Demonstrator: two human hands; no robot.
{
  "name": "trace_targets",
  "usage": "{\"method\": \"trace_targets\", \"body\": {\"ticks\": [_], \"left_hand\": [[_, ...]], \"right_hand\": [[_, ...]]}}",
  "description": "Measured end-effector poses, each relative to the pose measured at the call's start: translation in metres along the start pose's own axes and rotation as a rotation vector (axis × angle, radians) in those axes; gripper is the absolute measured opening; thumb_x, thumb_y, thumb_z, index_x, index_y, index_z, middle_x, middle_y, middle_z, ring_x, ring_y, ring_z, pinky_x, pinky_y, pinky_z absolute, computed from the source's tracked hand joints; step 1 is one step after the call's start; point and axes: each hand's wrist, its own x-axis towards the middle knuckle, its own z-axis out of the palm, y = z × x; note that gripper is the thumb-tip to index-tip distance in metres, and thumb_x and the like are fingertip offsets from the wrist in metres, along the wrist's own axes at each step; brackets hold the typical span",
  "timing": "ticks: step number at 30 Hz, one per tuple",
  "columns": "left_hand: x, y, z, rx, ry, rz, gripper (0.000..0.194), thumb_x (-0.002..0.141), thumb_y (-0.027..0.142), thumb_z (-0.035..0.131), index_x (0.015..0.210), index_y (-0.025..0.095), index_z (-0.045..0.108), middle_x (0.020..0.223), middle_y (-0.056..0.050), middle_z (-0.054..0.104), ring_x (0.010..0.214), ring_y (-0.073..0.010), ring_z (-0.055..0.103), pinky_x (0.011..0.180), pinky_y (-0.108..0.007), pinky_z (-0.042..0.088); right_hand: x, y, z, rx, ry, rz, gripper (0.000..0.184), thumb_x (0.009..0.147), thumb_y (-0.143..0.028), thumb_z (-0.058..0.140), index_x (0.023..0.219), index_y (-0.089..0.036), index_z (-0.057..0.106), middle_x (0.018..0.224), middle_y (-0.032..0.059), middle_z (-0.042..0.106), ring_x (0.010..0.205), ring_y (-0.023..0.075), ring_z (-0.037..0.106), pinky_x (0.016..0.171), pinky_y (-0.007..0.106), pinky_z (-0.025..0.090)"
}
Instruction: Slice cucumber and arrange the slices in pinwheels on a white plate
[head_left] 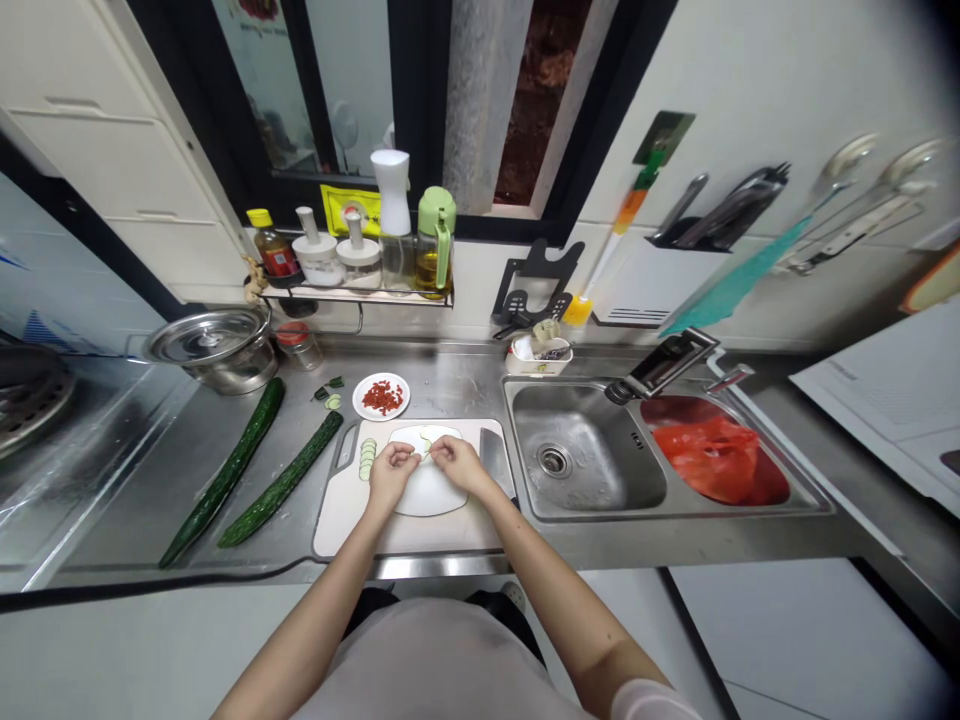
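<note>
Both hands meet over a white plate [429, 490] that rests on a pale cutting board [352, 515]. My left hand [390, 472] and my right hand [457, 462] are pinched together on a thin cucumber slice [426, 443] above the plate's far side. A row of cut cucumber slices [367, 459] lies on the board just left of my left hand. A knife blade [493, 455] lies on the board's right edge, beside my right wrist.
Two whole cucumbers [229, 470] [283, 482] lie left of the board. A small dish of red bits [381, 396] stands behind it. A double sink [585, 460] with a red bag [712, 458] is right. A steel pot [214, 345] and condiment shelf [360, 292] stand behind.
</note>
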Motion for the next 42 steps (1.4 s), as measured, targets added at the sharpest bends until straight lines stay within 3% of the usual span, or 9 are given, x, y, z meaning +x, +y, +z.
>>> {"method": "trace_targets", "body": {"ticks": [6, 19, 33, 42], "left_hand": [[0.026, -0.016, 0.009, 0.286, -0.005, -0.03, 0.02, 0.064, 0.035, 0.068, 0.076, 0.018, 0.064, 0.071, 0.0, 0.066, 0.064, -0.0124, 0.059, 0.065, -0.024, 0.045], [0.047, 0.0, 0.019, 0.811, -0.025, -0.109, 0.015, 0.075, 0.031, 0.061, 0.087, 0.027, 0.07, 0.087, 0.0, 0.073, 0.082, -0.0185, 0.064, 0.065, -0.026, 0.038], [0.053, 0.001, 0.021, 0.978, -0.042, -0.073, 0.02, 0.078, 0.029, 0.055, 0.091, 0.027, 0.07, 0.088, -0.004, 0.073, 0.089, -0.0235, 0.064, 0.068, -0.029, 0.039], [0.054, -0.001, 0.022, 1.006, -0.069, -0.041, 0.024, 0.078, 0.026, 0.056, 0.1, 0.026, 0.068, 0.092, -0.004, 0.072, 0.09, -0.0222, 0.064, 0.074, -0.029, 0.041]], "right_hand": [[0.023, 0.005, -0.002, -0.191, 0.008, -0.019, 0.015, 0.078, -0.013, 0.053, 0.081, -0.019, 0.067, 0.079, 0.0019, 0.069, 0.074, 0.0145, 0.059, 0.069, 0.022, 0.042], [0.051, 0.0, 0.0, -0.6, -0.115, 0.069, 0.023, 0.086, -0.015, 0.049, 0.098, -0.021, 0.068, 0.097, 0.005, 0.07, 0.09, 0.0161, 0.06, 0.072, 0.022, 0.036], [0.057, 0.006, 0.005, -0.746, -0.162, 0.029, 0.025, 0.092, -0.018, 0.043, 0.104, -0.021, 0.064, 0.107, 0.0073, 0.066, 0.098, 0.0179, 0.057, 0.077, 0.025, 0.036], [0.057, 0.005, 0.009, -0.822, -0.171, 0.02, 0.022, 0.093, -0.019, 0.044, 0.107, -0.021, 0.061, 0.112, 0.0098, 0.059, 0.106, 0.0217, 0.051, 0.081, 0.029, 0.039]]}}
